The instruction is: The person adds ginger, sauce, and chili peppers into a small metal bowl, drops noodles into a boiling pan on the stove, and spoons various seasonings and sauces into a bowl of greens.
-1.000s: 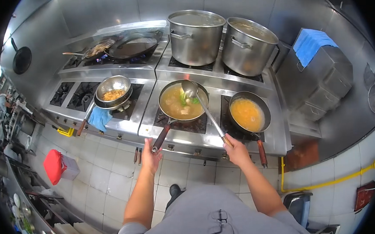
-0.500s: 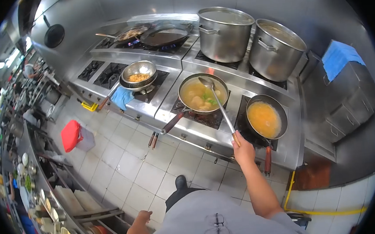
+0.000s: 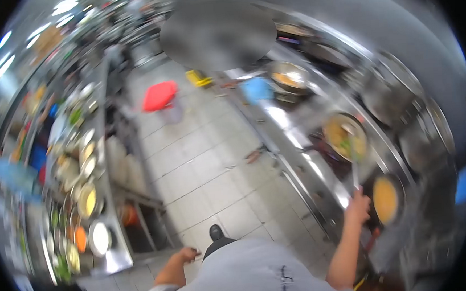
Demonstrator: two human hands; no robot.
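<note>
My right hand (image 3: 358, 208) is closed around the handle of a long ladle (image 3: 355, 172). The ladle's bowl end lies in a pan of yellowish soup (image 3: 344, 137) with green bits and pale pieces, on the stove. Just right of that hand sits a second dark pan (image 3: 386, 200) filled with orange-yellow liquid. My left hand (image 3: 189, 254) hangs low beside my body over the floor, fingers loosely bent and apart, nothing visible in it. Motion blur hides fine detail.
Two large stock pots (image 3: 391, 90) stand at the back of the stove (image 3: 296, 136). A strainer bowl (image 3: 288, 76) sits near a blue cloth (image 3: 257, 89). A red-lidded bin (image 3: 159, 96) stands in the aisle. Left, a counter (image 3: 117, 254) carries several ingredient containers. A large grey disc overhangs the top.
My view has swung left, bringing the aisle and left counter further in and shifting the stove rightward. My right hand still grips the ladle in the soup pan.
</note>
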